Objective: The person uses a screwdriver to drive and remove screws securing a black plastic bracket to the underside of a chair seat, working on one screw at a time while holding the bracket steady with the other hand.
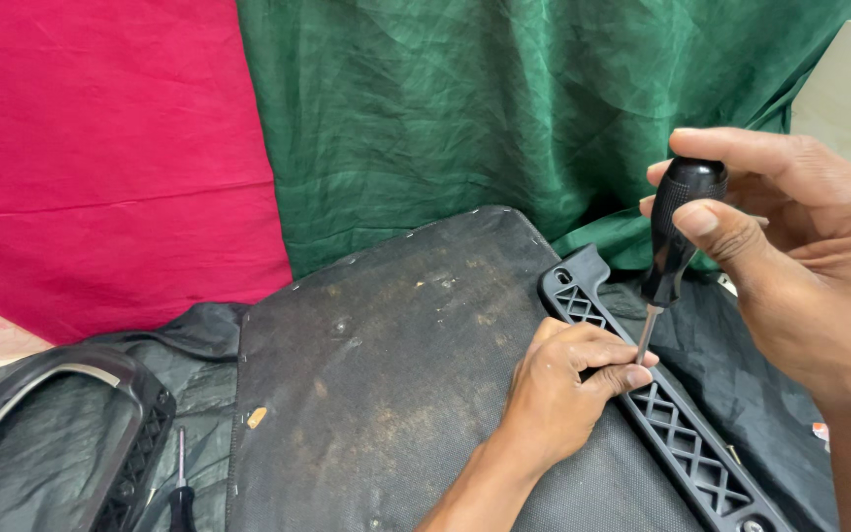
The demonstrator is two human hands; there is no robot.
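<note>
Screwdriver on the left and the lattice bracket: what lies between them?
In the head view, the dusty black panel fills the stretch between the small screwdriver and lattice bracket; the left hand rests there.
</note>
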